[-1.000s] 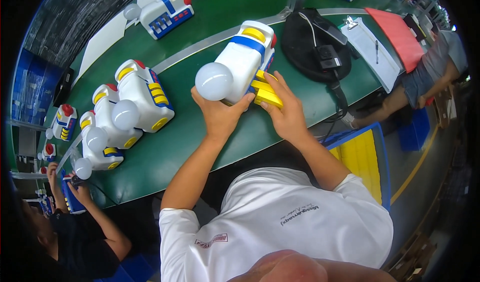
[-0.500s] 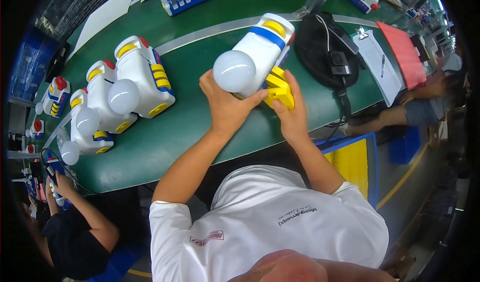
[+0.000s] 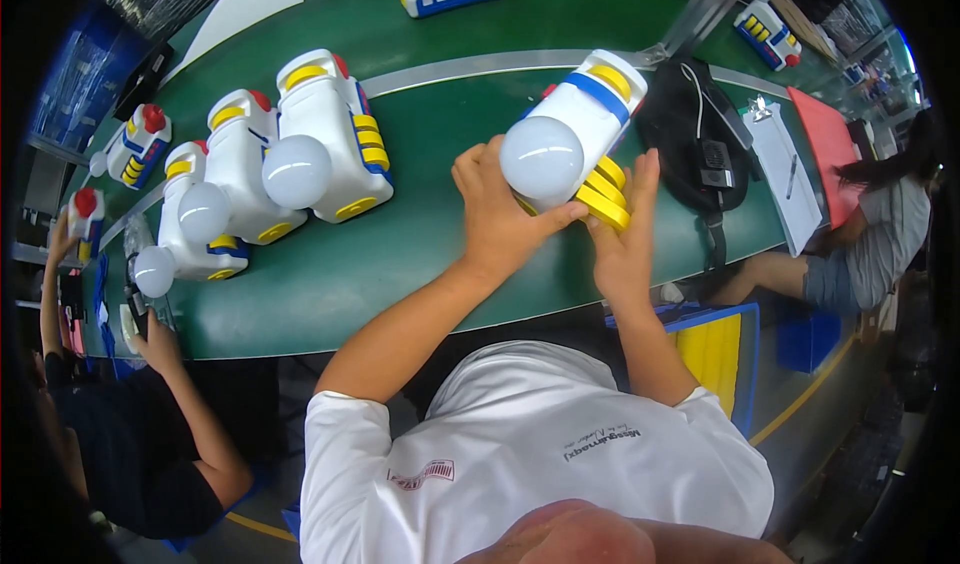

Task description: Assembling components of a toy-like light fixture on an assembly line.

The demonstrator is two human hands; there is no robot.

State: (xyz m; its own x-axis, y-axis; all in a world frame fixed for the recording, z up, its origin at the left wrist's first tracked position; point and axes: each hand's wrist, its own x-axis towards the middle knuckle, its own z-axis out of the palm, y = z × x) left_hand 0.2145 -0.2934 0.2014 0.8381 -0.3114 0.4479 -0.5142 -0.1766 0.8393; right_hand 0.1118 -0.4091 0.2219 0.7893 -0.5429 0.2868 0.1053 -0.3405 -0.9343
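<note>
White toy vehicle (image 3: 575, 129), with its round dome and yellow ribs, is gripped above the green table (image 3: 430, 234): the left hand (image 3: 495, 214) is wrapped under it, the right hand (image 3: 622, 239) pressed flat against the ribs. Three matching toys (image 3: 270, 169) are lined up to the left.

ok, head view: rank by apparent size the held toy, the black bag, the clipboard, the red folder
1. held toy, largest, though nearest the camera
2. black bag
3. clipboard and red folder: look alike near the rim, unranked
</note>
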